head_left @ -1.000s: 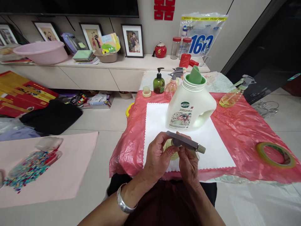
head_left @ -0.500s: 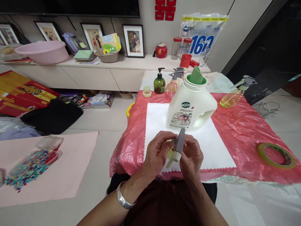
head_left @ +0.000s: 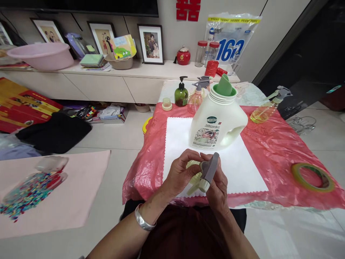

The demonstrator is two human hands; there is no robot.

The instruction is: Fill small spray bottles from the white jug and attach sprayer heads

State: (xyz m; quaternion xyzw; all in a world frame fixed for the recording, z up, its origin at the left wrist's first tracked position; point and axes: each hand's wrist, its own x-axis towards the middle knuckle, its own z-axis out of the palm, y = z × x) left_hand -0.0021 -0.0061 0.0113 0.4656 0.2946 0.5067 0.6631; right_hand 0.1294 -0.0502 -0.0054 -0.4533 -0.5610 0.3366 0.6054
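Both hands meet over the near edge of a white cloth (head_left: 178,140). My left hand (head_left: 181,174) is wrapped round a small yellowish-green spray bottle (head_left: 193,170), mostly hidden by the fingers. My right hand (head_left: 217,184) pinches the grey trigger spray head (head_left: 209,172) on top of that bottle, its nozzle pointing toward me. Just beyond the hands stands a large white detergent jug (head_left: 217,122) with a green funnel (head_left: 224,85) in its open mouth.
A red plastic sheet (head_left: 272,151) covers the small table. On it: a dark green pump bottle (head_left: 181,95), a pink spray bottle (head_left: 196,98), a yellow spray bottle (head_left: 266,107), a small cap (head_left: 167,104), a green tape roll (head_left: 313,176). Beads (head_left: 29,190) lie on pink paper at left.
The grey spray head has swung round in my hands, from lying crosswise with its nozzle to the right to pointing down toward me. The view has shifted slightly.
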